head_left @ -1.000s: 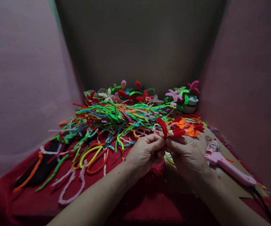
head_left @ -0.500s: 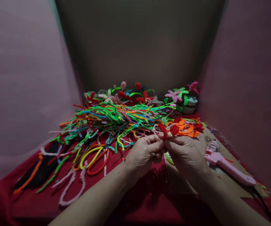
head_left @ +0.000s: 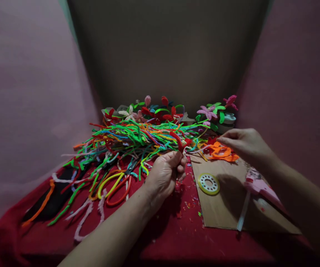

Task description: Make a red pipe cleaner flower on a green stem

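Observation:
My left hand [head_left: 167,170] pinches a red pipe-cleaner flower [head_left: 180,146], its petals sticking up above the thumb and a small pale centre partly showing. Over the back right of the cardboard is my right hand [head_left: 246,142], fingers pressed together. Its fingertips are at a small pile of red petals [head_left: 211,141] beside looped orange pipe cleaners [head_left: 221,152]. Whether something thin sits between those fingers I cannot make out. A pair of scissors [head_left: 118,191] with yellow and red handles lies to the left of my left hand.
A big heap of colourful pipe cleaners [head_left: 146,133] spreads across the red cloth [head_left: 137,241]. Finished flowers [head_left: 173,113] stand behind it. On the cardboard [head_left: 218,215] lie a yellow-rimmed tape roll [head_left: 209,184] and a pink glue gun [head_left: 261,189] with a glue stick [head_left: 244,211].
My right hand has let go of the red flower and moved right and back to the petal pile. My left hand has shifted slightly left with the flower, uncovering the tape roll.

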Demonstrator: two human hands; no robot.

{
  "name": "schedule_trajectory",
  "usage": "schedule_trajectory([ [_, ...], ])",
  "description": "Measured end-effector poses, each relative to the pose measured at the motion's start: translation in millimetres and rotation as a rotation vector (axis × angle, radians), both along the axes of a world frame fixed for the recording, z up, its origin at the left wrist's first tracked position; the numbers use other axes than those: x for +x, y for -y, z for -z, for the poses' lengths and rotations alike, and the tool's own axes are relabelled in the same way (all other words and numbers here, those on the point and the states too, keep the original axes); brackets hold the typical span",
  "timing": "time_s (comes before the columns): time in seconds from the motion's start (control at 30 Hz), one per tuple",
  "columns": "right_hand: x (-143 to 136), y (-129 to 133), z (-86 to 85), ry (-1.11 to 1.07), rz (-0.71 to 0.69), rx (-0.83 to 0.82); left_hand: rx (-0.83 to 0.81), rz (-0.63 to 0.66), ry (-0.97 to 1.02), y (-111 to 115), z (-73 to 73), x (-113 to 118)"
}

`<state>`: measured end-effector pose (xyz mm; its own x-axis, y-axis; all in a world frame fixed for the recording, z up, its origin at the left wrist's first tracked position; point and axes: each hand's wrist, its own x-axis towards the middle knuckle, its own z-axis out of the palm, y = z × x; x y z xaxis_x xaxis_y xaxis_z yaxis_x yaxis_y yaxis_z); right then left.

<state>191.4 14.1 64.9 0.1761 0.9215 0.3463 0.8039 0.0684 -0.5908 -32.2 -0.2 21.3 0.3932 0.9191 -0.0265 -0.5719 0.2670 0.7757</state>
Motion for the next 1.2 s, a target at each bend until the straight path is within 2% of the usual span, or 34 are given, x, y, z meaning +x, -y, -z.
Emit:
schedule_trajectory([
  [0.07, 16, -36, -4.4, 0.341, 0.019, -0.152, -0.019, -0.007, -0.011, -1, 1.9, 1],
  [0.17, 26, -77, 7.6, 0.448, 0.004, -0.240, -0.033, -0.007, 0.002, -2, 3.2, 1],
  [0.27, 27, -93, 25.6, 0.548, 0.016, -0.310, -0.043, -0.008, 0.017, -4, 3.6, 1],
  [0.37, 29, -93, 32.9, 0.630, 0.043, -0.350, -0.051, -0.007, 0.014, -4, 3.2, 0],
  [0.57, 38, -89, 26.3, 0.730, 0.078, -0.323, -0.066, -0.022, -0.004, -2, 2.1, 2],
  [0.8, 39, -94, 37.1, 0.802, 0.005, -0.331, -0.075, -0.012, 0.001, -3, 2.6, 3],
  [1.0, 47, -91, 32.3, 0.854, 0.009, -0.268, -0.088, -0.019, -0.009, -4, 3.3, 4],
  [1.2, 44, -95, 42.6, 0.825, -0.093, -0.222, -0.093, -0.028, -0.023, -4, 3.4, 3],
])
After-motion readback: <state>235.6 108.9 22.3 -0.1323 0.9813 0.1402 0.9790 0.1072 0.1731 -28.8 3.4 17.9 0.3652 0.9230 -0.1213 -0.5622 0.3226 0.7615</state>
